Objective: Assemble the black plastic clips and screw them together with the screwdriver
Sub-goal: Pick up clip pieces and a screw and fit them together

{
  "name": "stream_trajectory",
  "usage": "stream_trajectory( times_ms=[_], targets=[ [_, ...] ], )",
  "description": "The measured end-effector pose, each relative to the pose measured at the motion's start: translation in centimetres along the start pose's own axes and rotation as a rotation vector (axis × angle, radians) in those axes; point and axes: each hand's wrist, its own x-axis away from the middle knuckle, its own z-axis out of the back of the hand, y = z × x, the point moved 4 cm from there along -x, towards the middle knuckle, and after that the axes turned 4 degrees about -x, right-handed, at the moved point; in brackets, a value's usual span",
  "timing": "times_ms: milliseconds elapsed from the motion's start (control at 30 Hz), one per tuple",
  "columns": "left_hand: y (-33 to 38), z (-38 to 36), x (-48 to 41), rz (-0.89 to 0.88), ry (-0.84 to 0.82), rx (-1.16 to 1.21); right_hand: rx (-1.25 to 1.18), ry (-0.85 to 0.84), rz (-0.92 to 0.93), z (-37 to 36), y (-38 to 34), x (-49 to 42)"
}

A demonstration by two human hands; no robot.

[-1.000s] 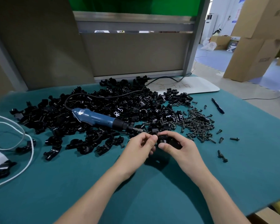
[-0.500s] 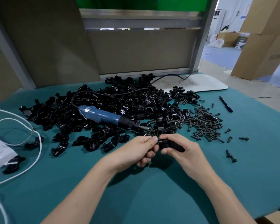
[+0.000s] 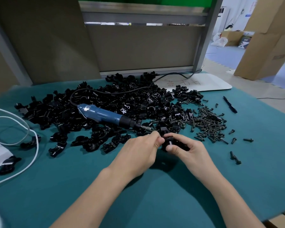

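My right hand (image 3: 187,151) grips a black plastic clip (image 3: 169,140) just above the teal table cover. My left hand (image 3: 142,149) meets it from the left, its thumb and fingertips pinched at the clip's left end; whatever small part they hold is hidden. A blue electric screwdriver (image 3: 105,115) lies on the big pile of black clips (image 3: 118,102) behind my hands, tip pointing right toward them. A heap of dark screws (image 3: 207,125) lies to the right of the pile.
White cables (image 3: 28,134) and a white bag lie at the left edge. A white board (image 3: 204,83) and a black pen (image 3: 229,104) sit at the back right. Loose screws (image 3: 235,157) lie right of my hands. Panels wall the table's far side; cardboard boxes stand beyond.
Both hands stayed together on the clip with only small finger shifts. The camera moved a little, so the whole scene sits further right in view.
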Motion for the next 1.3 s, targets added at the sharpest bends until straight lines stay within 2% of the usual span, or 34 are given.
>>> stream_trajectory(
  times_ms=[67, 200, 300, 400, 467, 567, 633, 667, 733, 867, 933, 1033, 1100, 1133, 1167, 1267, 1300],
  targets=[
    [-0.6, -0.7, 0.2, 0.17, -0.144, 0.262, 0.076, 0.007, 0.027, 0.0, 0.1, 0.1],
    [-0.6, -2.0, 0.0, 0.564, -0.341, 1.008, 0.167, 0.022, 0.156, -0.1, -0.3, 0.3],
    [-0.6, -2.3, 0.2, 0.687, -0.483, 1.249, 0.221, 0.024, 0.233, -0.3, -0.5, 0.3],
    [-0.6, -2.0, 0.0, 0.592, -0.453, 1.16, 0.21, 0.021, 0.199, -0.3, -0.5, 0.4],
    [-0.5, -1.3, -0.3, 0.449, -0.333, 0.82, 0.186, 0.023, 0.14, -0.2, -0.4, 0.3],
    [-0.2, -0.4, 0.0, 0.141, -0.12, 0.13, 0.097, -0.01, 0.023, -0.3, -0.1, 0.1],
    [0.1, -0.2, 0.4, 0.024, -0.012, -0.021, 0.024, -0.025, -0.009, -0.2, 0.0, 0.0],
    [0.0, -0.2, 0.5, 0.022, -0.006, 0.012, -0.003, -0.022, -0.014, -0.2, 0.0, 0.0],
    [-0.1, -0.5, 0.3, 0.117, -0.072, 0.222, -0.023, -0.008, -0.01, 0.0, 0.0, 0.0],
    [-0.4, -2.0, 0.0, 0.529, -0.313, 0.947, 0.019, -0.001, 0.027, -0.1, 0.0, 0.0],
    [-0.4, -2.2, 0.2, 0.655, -0.432, 1.215, 0.046, -0.002, 0.063, -0.2, -0.1, 0.0],
    [-0.4, -2.1, 0.4, 0.69, -0.504, 1.319, 0.088, -0.007, 0.081, -0.3, -0.1, 0.1],
    [-0.4, -2.1, 0.2, 0.647, -0.45, 1.205, 0.094, -0.009, 0.057, -0.3, -0.1, 0.1],
    [-0.3, -1.8, 0.0, 0.595, -0.403, 1.07, 0.088, -0.006, 0.042, -0.3, -0.1, 0.1],
    [-0.2, -1.5, -0.1, 0.513, -0.342, 0.858, 0.074, -0.002, 0.027, -0.2, -0.1, 0.1],
    [0.1, -0.7, 0.2, 0.142, -0.116, 0.015, 0.005, -0.009, -0.019, -0.1, -0.3, 0.1],
    [0.4, -0.4, 0.4, 0.061, -0.042, -0.107, -0.018, -0.013, -0.028, -0.1, -0.3, 0.1]
  ],
)
